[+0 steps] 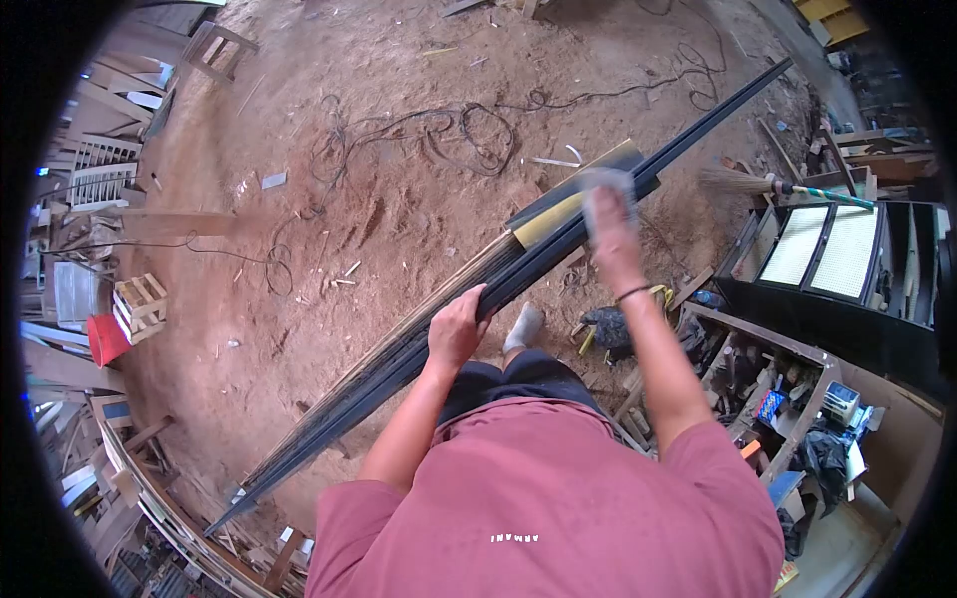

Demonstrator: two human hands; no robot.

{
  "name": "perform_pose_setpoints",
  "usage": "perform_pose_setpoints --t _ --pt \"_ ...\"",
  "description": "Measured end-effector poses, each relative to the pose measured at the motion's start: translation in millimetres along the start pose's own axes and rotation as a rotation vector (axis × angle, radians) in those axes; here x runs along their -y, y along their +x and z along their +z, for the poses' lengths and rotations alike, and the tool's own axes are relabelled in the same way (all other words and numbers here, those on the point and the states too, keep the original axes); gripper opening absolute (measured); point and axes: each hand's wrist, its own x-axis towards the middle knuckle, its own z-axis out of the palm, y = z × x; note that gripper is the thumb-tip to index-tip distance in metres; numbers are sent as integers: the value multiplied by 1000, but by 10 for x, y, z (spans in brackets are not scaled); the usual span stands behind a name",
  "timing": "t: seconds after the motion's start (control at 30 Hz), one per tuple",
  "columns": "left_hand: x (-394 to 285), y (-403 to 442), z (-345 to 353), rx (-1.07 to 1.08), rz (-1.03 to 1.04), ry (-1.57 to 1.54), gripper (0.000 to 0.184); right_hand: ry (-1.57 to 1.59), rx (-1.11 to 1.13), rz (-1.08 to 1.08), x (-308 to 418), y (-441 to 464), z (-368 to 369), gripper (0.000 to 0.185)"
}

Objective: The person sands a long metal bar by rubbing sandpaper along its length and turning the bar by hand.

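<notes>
Held near the middle by the left hand (458,329), fingers curled over: long, thin, dark strips (538,265), maybe wood, slanting above the dusty brown dirt floor (399,224). Near the flat yellow piece (550,222), maybe a pale pad (604,180) in the blurry right hand (614,239); cannot tell how tight. Could wobble or slide if pushed hard, so far from the left hand. Could poke skin if splintery.
</notes>
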Motion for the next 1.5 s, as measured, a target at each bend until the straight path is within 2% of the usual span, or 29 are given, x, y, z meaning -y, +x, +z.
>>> perform_pose_setpoints --t 0.03,0.1,0.2,0.23,0.27,0.33,0.37,0.43,0.5,0.57,0.6,0.63,0.7,0.73,0.77,0.8,0.83,0.9,0.97,1.03,1.07,1.1,1.17,1.2,1.23,1.27,1.37,1.43,1.5 --pt "-8 -8 -12 3 -3 -1 52 46 44 -56 429 -174 98 75" --pt "-22 10 -26 44 -27 -26 54 -161 155 -256 1295 -606 317 75" --pt "61 -79 -6 50 -34 -57 58 78 245 -387 1364 -639 230 74" --pt "65 -117 -76 55 -36 -53 58 23 318 -160 1114 -549 227 72" --pt "38 -146 -181 107 -92 -54 60 -117 185 -114 703 -425 352 74" --pt "80 -250 -279 155 -161 -74 62 22 25 -64 7 -34 73 80" --pt "133 -327 -304 153 -165 -74 62 -204 105 14 -38 60 -152 80" --pt "258 -501 -387 145 -152 -58 61 -13 25 35 170 -57 55 81" --pt "357 -669 -466 161 -181 -56 61 -24 167 -58 974 -416 303 80" --pt "463 -801 -554 160 -191 -83 58 108 61 -272 1967 -880 508 75" --pt "504 -867 -595 159 -195 -84 58 201 349 -298 2315 -1079 478 74" --pt "548 -947 -640 188 -213 -84 59 123 339 -346 2442 -1086 430 74" --pt "656 -1061 -701 215 -227 -83 60 97 189 -327 2041 -922 476 74" --pt "709 -1136 -719 196 -210 -84 60 -36 220 -203 1739 -758 460 73" --pt "757 -1181 -725 173 -192 -87 60 -45 109 -82 1505 -481 253 74" --pt "791 -1241 -749 176 -188 -91 60 122 -23 -30 1114 -302 247 75" --pt "833 -1286 -771 189 -167 -73 60 -171 40 1 1014 -249 90 75" --pt "903 -1318 -825 194 -144 -55 59 51 -87 -12 1227 -352 327 74" --pt "932 -1352 -912 276 -188 -35 61 -98 145 -23 2063 -748 585 74" --pt "985 -1389 -913 289 -184 -43 62 46 227 -284 2876 -1133 673 75" --pt "1021 -1416 -922 306 -179 -47 62 45 229 -282 2934 -1078 574 75" --pt "1059 -1425 -917 304 -175 -48 62 35 501 -209 2961 -938 383 75" --pt "1109 -1486 -904 288 -138 -50 63 -35 378 -155 2489 -960 592 78" --pt "1115 -1491 -914 294 -131 -53 63 -53 242 -30 2172 -783 444 79" --pt "1114 -1492 -932 297 -129 -64 63 105 127 31 1802 -592 296 80" --pt "1120 -1501 -945 299 -128 -75 63 -153 68 2 1450 -517 291 78" --pt "1167 -1521 -903 286 -102 -81 63 17 44 89 1590 -606 386 76" --pt "1185 -1518 -887 288 -102 -95 64 96 167 -63 2415 -953 553 74" --pt "1200 -1535 -867 289 -105 -107 64 -109 356 -255 3293 -1330 593 75"
